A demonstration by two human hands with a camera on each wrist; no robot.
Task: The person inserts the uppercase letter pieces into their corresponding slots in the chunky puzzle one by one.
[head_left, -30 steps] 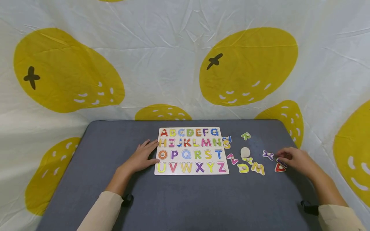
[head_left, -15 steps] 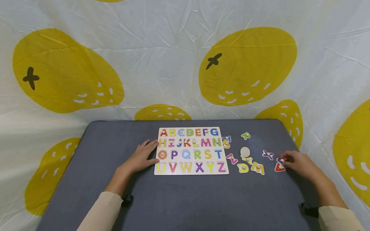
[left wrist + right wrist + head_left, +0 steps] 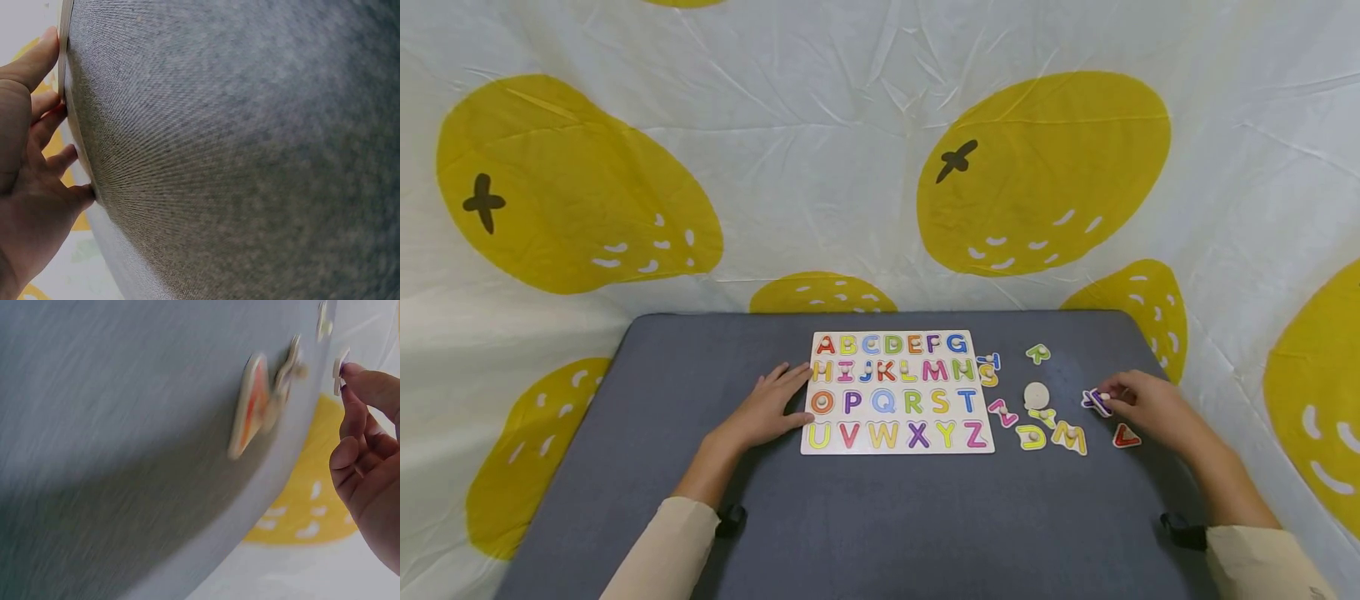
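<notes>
A wooden alphabet board lies on the grey table, with knobbed letters in its upper rows and on the O. My left hand rests at the board's left edge, fingers mostly straight and touching it; the left wrist view shows these fingertips against the edge. My right hand pinches a small purple letter piece between thumb and forefinger, raised off the table in the right wrist view. Which letter it is cannot be told. In the head view it overlaps the purple X piece. A red V piece lies nearby.
Right of the board lie loose pieces: a yellow W, a yellow U, a pink Z, a green R, a blank pale disc and several others. A patterned curtain hangs behind the table.
My right hand has picked up the purple piece from beside the red V and carried it left and away, over the X. The V is now fully visible. My left hand has stayed put.
</notes>
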